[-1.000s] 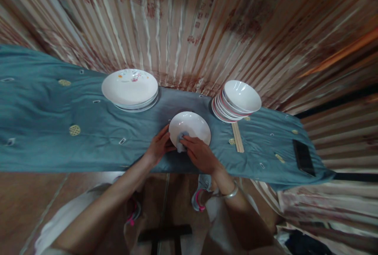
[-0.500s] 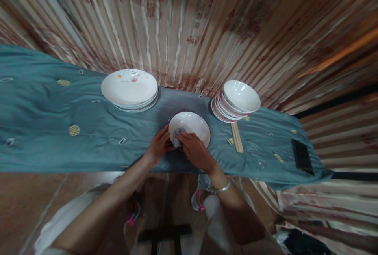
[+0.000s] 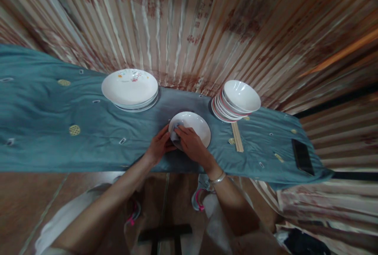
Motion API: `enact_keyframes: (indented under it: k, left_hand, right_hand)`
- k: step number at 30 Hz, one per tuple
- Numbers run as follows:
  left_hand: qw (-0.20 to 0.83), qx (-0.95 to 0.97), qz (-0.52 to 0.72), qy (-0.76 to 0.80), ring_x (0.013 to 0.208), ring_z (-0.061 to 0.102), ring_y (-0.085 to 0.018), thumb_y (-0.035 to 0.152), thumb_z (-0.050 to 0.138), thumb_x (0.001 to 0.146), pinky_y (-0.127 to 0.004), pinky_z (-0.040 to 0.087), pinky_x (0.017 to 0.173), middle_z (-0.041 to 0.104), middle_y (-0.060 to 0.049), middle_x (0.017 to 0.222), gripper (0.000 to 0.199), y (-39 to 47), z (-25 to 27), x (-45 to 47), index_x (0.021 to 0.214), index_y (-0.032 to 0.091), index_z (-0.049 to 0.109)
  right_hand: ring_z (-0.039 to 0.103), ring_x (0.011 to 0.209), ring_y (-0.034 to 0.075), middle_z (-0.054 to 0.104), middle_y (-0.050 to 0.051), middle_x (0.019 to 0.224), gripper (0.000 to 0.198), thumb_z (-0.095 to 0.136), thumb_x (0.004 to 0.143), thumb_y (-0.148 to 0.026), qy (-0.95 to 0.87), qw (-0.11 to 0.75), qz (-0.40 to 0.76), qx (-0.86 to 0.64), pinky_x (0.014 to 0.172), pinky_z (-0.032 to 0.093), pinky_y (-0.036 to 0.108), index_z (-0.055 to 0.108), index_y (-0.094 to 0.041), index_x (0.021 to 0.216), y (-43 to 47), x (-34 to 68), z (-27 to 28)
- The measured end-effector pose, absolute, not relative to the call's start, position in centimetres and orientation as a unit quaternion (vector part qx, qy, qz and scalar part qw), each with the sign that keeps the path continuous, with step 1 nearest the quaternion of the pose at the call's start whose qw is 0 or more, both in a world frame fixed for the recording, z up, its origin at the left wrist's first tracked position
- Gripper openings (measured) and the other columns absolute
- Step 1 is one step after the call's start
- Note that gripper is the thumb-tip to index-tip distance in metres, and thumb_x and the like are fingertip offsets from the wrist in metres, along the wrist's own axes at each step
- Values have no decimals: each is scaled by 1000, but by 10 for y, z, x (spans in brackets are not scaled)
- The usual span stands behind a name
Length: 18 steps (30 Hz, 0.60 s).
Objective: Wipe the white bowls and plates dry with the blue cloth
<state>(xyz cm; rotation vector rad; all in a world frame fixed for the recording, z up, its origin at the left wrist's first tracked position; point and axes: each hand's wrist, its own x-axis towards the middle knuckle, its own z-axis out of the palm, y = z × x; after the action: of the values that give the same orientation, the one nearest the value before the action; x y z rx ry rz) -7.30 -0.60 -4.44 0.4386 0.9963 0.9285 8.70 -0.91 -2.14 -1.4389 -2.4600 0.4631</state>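
Left hand (image 3: 159, 144) grasped white bowl (image 3: 198, 123) by side, near front of surface (image 3: 97, 144); right hand (image 3: 191, 144), fingers pressing grey cloth (image 3: 174, 133) inside. Wiping, apparently; covering right side called for steady left grip.

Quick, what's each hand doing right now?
Left hand: holding the white bowl by its left edge.
Right hand: holding a gray cloth against the bowl's inside.

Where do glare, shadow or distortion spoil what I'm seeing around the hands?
Head view: small glints on the held bowl, brighter streaks inside the top stacked bowl; head view: dim light, with the floor dark below the table edge; head view: curtain folds fan out towards the edges; head view: the cloth under the right hand looks soft-edged.
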Motion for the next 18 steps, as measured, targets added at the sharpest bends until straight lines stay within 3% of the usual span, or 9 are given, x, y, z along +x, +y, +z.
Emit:
enact_keyframes:
  k: [9,18]
  left_hand:
    - [761,207,425,445,80,75,-19,27,69,90,-32,64,73,78,-7,97,65,-5,-49,-74,151,23,48]
    - [759,210,418,453,76,75,-18,25,65,92,-30,64,69,77,-5,91,62,-6,-47,-74,151,25,47]
  right_hand:
    - [49,138,26,60,15,144,52,38,92,-1,-851,90,122,-503,113,41,45,60,-14,138,3,83,-19]
    - [53,127,27,53,16,149,48,39,98,-10,-805,52,102,-582,104,45,41,52,-12,144,7,88,-20]
